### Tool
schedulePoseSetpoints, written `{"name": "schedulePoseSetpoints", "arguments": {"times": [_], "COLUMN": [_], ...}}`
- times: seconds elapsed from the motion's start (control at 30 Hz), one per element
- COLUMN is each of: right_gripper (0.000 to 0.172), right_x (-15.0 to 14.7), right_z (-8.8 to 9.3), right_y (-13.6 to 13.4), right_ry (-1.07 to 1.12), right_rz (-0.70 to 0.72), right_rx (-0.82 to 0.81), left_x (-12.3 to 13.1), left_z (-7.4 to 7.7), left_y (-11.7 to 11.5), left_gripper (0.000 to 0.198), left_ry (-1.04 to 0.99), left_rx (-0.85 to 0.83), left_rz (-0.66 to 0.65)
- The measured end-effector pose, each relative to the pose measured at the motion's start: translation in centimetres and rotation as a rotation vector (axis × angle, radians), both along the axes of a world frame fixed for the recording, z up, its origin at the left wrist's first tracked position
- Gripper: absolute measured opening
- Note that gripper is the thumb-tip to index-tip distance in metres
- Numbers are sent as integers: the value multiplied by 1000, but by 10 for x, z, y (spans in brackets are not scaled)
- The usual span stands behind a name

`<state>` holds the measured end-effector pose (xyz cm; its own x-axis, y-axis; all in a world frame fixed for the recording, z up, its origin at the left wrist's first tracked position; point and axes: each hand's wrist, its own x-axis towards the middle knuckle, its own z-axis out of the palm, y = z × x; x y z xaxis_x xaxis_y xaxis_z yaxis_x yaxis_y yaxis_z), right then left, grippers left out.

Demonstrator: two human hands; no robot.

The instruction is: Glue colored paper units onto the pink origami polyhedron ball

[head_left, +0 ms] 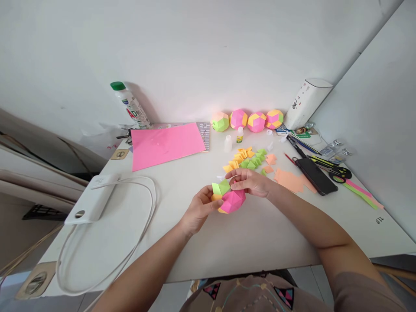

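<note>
Both hands meet just above the middle of the surface (260, 234), gripping one half-built paper ball (232, 201) of pink, green and orange facets. The left hand (199, 209) cups it from the side and beneath, fingers closed on it, with a green flap (221, 187) sticking up by the thumb. The right hand (251, 182) curls over the top, fingertips pressed onto the pink part.

Just beyond them lies a heap of folded yellow and green pieces (247, 158). Flat orange cut-outs (290, 180) lie to its right, and next to those a dark phone (316, 175) and scissors (338, 174).

Two small glue bottles (228, 143) stand behind the heap. Farther back, four finished balls (247, 120) line the wall. A pink sheet (166, 145) lies well to the left, and a looped white cable (107, 236) nearer the edge.
</note>
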<state>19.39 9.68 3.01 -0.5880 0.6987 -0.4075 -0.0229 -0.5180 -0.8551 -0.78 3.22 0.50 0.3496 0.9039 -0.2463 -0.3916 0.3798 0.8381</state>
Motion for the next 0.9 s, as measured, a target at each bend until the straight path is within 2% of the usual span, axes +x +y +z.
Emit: {"name": "schedulePoseSetpoints", "arguments": {"times": [0.13,0.33,0.43,0.53,0.7,0.9], "right_gripper": [38,39,37,34,33,35], "right_x": [-2,-3,-4,-6,-9,-7], "right_z": [-1,2,2,1,0,2], "right_y": [-3,-6,-8,-12,-15,-14], "right_ry": [-26,-55,-92,-126,-96,-115], "right_rz": [-32,12,8,9,54,127], "right_rx": [63,103,150,221,251,244], "left_x": [2,2,3,5,5,-1], "left_z": [-2,-1,-2,-6,-7,-1], "left_y": [-2,-3,-5,-7,-6,-2], "left_gripper": [50,69,83,86,79,33], "left_ry": [120,146,265,379,374,268], "left_rx": [3,16,93,176,160,92], "left_rz": [5,22,75,146,178,72]}}
